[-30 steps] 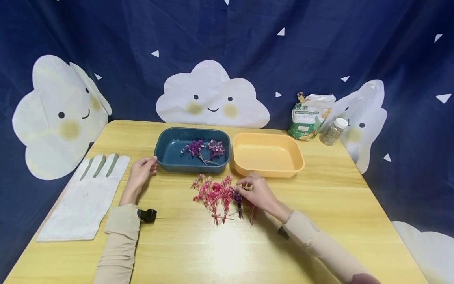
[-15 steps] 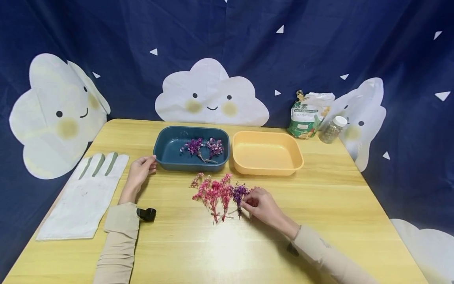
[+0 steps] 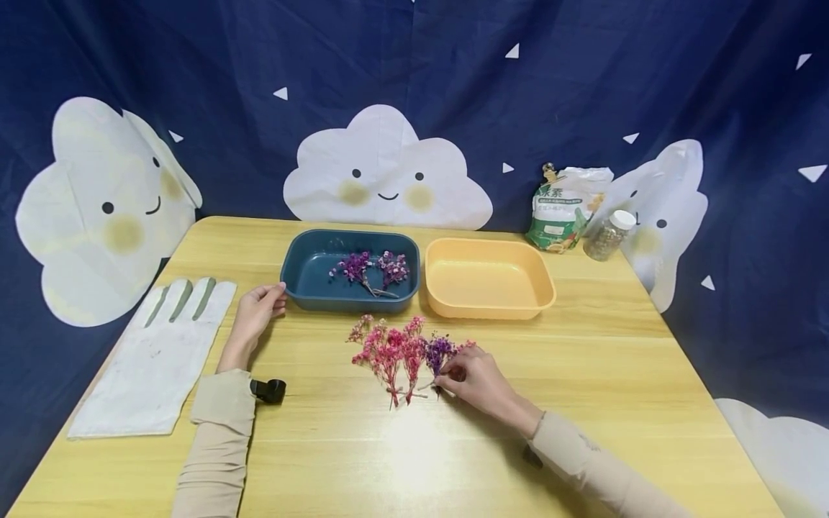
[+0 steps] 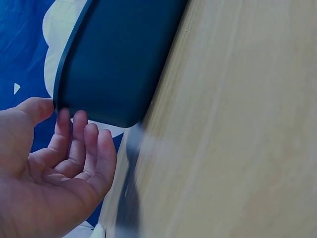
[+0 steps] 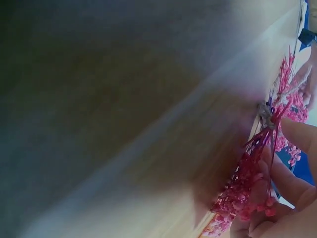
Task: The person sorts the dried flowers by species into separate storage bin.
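My left hand [image 3: 255, 316] pinches the left end of the dark blue plastic basin [image 3: 350, 306]; the left wrist view shows the thumb and index finger at its rim. Two purple dried flower bunches [image 3: 355, 267] lie inside that basin. On the table, my right hand [image 3: 484, 385] pinches the tied stems of a darker purple dried flower bunch [image 3: 439, 350]. Left of it lie several pink dried flower bunches [image 3: 388, 349]. Another pink bunch [image 5: 242, 193] lies beneath the right hand, mostly hidden in the head view, its heads against the fingers in the right wrist view.
A yellow basin [image 3: 490, 313] with nothing in it stands right of the blue one. At the back right are a green-and-white bag [image 3: 560, 216] and a lidded jar [image 3: 609, 237]. White gloves [image 3: 155, 367] lie flat at the left table edge.
My right hand has come back from over the purple flower heads, slightly right and toward me, and its fingertips have closed at the stems. The left hand has stayed at the blue basin.
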Demonstrator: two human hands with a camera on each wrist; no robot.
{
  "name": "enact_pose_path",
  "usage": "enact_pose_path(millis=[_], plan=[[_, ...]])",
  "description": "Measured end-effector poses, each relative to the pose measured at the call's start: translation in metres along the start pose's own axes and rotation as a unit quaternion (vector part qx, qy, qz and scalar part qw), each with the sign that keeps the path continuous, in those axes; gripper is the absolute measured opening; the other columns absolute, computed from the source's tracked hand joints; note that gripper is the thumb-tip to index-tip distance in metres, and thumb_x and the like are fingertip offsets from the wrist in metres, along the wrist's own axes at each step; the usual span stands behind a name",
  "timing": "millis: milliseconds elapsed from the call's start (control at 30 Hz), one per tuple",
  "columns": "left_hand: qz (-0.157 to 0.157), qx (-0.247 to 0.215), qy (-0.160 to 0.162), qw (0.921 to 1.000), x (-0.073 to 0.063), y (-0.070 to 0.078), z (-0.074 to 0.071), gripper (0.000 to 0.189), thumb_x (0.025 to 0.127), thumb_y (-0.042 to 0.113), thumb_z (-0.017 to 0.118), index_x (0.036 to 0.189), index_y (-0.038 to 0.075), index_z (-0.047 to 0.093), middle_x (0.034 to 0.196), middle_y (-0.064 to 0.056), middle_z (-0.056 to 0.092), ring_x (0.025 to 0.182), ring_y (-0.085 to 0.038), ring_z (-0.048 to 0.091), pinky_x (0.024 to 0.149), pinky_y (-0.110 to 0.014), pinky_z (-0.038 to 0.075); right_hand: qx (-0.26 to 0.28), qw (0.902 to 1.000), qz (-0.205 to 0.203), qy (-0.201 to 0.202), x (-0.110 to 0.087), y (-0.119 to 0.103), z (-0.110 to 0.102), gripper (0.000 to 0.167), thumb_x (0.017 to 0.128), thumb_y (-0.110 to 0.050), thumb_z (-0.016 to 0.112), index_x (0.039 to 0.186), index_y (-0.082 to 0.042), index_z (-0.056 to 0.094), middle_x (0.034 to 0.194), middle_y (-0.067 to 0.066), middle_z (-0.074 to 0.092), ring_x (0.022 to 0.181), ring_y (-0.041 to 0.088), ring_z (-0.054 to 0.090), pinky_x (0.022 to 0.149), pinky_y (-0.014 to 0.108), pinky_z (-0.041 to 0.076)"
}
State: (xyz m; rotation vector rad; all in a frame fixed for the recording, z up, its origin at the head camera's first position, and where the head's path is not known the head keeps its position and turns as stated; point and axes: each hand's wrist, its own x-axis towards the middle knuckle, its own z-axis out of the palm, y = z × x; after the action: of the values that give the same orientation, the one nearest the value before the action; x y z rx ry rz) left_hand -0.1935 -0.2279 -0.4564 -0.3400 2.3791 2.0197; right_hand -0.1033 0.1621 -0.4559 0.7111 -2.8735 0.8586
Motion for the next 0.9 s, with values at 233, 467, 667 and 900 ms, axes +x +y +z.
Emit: enact_pose_path(millis=[233,467,667,900], plan=[[0.001,0.000,0.003,1.0000,0.0006,0.0000,0.0013,0.046,0.099,0.032,0.049,0.116,-0.011,0.051,0.088,0.003,0.058,0.078,-0.003,0.057,0.073,-0.013,0.052,-0.041,0.9991,0.014,-0.003,-0.0009,-0.0022,0.0012,0.024,0.073,-0.032,0.081,0.082,-0.013,0.072,0.081,-0.004,0.061,0.080,0.011,0.049,0.071,0.028,0.038],[0.001,-0.005,0.006,1.0000,-0.0006,0.0002,0.0017,0.040,0.099,0.031,0.049,0.112,-0.007,0.053,0.086,0.005,0.058,0.077,-0.002,0.057,0.073,-0.013,0.052,-0.044,0.9985,0.031,-0.011,0.0005,-0.0044,0.0037,0.020,0.073,-0.029,0.081,0.079,-0.015,0.069,0.081,-0.003,0.060,0.082,0.015,0.049,0.071,0.030,0.039],[0.001,-0.010,0.007,0.9999,-0.0007,-0.0001,0.0017,0.037,0.099,0.031,0.049,0.110,-0.004,0.053,0.085,0.006,0.058,0.077,-0.002,0.057,0.073,-0.013,0.052,-0.024,0.9975,0.062,-0.024,0.0021,-0.0039,0.0049,0.012,0.075,-0.019,0.078,0.075,-0.015,0.067,0.080,-0.004,0.058,0.081,0.014,0.048,0.074,0.033,0.039],[0.002,-0.008,0.005,1.0000,-0.0012,0.0001,0.0015,0.040,0.099,0.031,0.049,0.111,-0.006,0.053,0.084,0.007,0.058,0.077,-0.002,0.057,0.073,-0.013,0.052,0.036,0.9962,0.078,-0.014,0.0032,-0.0021,0.0030,0.011,0.074,-0.010,0.076,0.075,-0.010,0.065,0.076,-0.003,0.058,0.075,0.012,0.047,0.070,0.028,0.043]])
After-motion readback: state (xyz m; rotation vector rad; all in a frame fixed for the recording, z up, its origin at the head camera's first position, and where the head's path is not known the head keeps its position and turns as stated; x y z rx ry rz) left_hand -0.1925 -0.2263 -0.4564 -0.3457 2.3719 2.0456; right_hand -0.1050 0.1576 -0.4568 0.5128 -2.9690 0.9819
